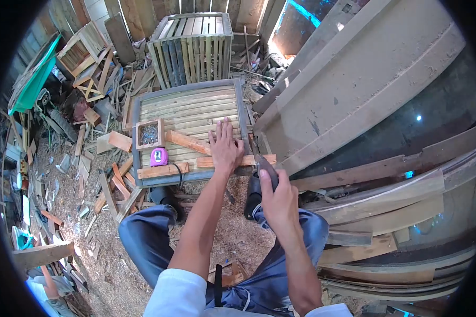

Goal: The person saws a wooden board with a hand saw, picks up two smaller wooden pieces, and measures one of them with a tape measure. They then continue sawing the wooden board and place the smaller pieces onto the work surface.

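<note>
My left hand (227, 148) lies on a short wooden strip (203, 162), fingers stretched forward over the slatted bench top (195, 108). The strip's right end sticks out past the bench's edge. My right hand (278, 196) is closed around the handle of a handsaw (267, 168), its blade pointing away from me and crossing the strip close to the edge. Left of my left hand lies a second wooden piece (185, 141), set at a slant. Also on the bench are a pink tape measure (159, 156), a small wooden box (138, 136) with small metal bits inside, and another strip (156, 171).
A slatted crate (195, 55) stands behind the bench. Wood offcuts (120, 141) and sawdust cover the floor at left. Large boards (349, 100) lean along the right side, with more planks (381, 211) stacked below. My knees flank the bench's near side.
</note>
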The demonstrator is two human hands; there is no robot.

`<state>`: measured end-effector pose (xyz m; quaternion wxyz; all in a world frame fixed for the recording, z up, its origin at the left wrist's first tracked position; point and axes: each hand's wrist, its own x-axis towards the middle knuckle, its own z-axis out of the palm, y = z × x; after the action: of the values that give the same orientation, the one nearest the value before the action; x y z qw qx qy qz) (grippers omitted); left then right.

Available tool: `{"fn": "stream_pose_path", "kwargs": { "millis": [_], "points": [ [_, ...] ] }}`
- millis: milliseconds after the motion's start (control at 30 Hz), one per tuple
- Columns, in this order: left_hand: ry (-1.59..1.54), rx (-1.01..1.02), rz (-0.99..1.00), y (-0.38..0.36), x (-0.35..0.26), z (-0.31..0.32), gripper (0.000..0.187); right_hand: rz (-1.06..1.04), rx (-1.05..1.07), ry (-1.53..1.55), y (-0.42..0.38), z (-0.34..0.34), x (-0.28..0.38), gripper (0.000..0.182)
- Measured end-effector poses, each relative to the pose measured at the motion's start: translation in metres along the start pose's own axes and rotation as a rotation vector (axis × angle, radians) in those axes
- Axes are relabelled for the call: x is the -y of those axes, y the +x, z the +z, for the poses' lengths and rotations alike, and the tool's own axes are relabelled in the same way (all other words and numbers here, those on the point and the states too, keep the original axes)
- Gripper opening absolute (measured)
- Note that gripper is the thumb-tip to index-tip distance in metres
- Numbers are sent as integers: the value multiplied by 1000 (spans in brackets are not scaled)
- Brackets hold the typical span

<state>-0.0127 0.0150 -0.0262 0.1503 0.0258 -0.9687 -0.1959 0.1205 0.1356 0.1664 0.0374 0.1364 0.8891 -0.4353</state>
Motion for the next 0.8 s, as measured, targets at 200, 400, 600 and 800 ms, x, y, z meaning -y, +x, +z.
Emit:
{"fn": "stream_pose_path", "kwargs": {
  "millis": [200,400,600,800],
  "points": [
    [9,-6,15,0,1,1,62,-138,-187,88,-39,32,-22,49],
    [-24,15,13,-2,1,-4,64,-116,-75,5,-12,18,2,35],
    [-12,4,81,-1,11,12,74,-3,-142,-177,46,78,6,32],
    [-6,12,20,3,0,8,72,-171,-297,106,19,73,-62,44]
  ]
}}
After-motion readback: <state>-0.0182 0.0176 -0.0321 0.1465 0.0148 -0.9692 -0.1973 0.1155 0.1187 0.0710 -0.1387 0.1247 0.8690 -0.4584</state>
